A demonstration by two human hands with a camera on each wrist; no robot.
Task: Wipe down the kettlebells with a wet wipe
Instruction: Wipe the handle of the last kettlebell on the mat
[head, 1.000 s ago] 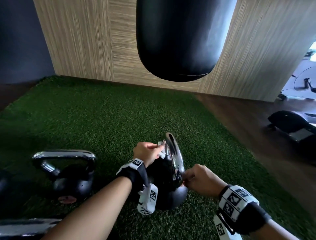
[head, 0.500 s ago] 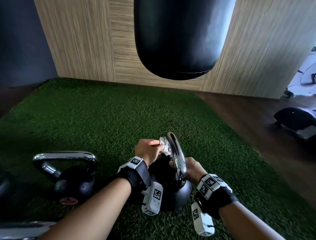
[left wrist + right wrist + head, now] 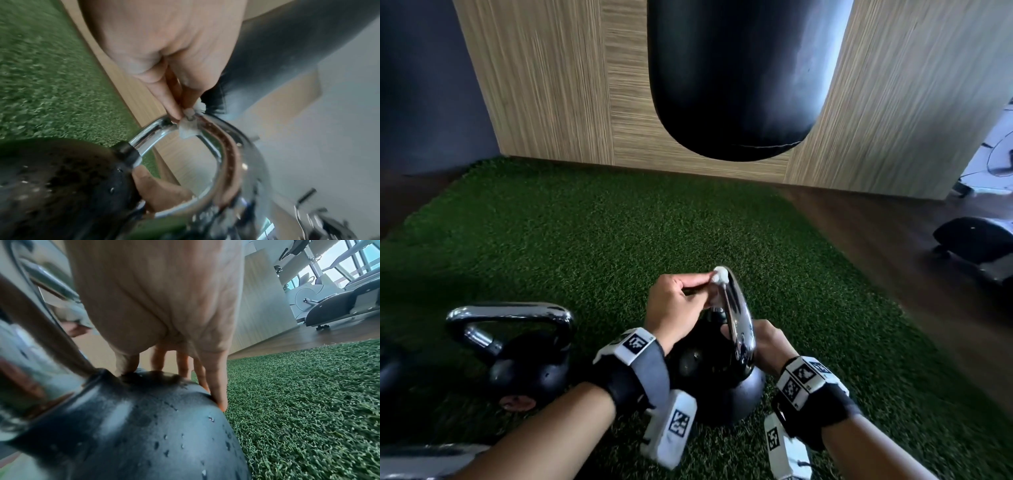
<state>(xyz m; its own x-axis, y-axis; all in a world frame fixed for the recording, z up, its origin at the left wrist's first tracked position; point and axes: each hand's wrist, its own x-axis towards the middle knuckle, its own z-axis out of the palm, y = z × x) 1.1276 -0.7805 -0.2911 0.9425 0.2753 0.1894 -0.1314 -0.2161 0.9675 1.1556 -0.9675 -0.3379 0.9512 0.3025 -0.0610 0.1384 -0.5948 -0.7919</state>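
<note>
Left hand (image 3: 678, 310) pinches wet wipe (image 3: 720, 275) on kettlebell (image 3: 722, 383) handle; right hand (image 3: 768, 346), fingers extended, steadies it.

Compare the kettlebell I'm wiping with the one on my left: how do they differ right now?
The kettlebell being wiped has its handle edge-on to the head camera; the left kettlebell shows its handle broadside. The left hand pinches the wet wipe on the first one's handle and the right hand steadies its body; the other is untouched. Droplets bead the first; none are discernible on the other. Both are black with chrome handles, upright on the green turf.
</note>
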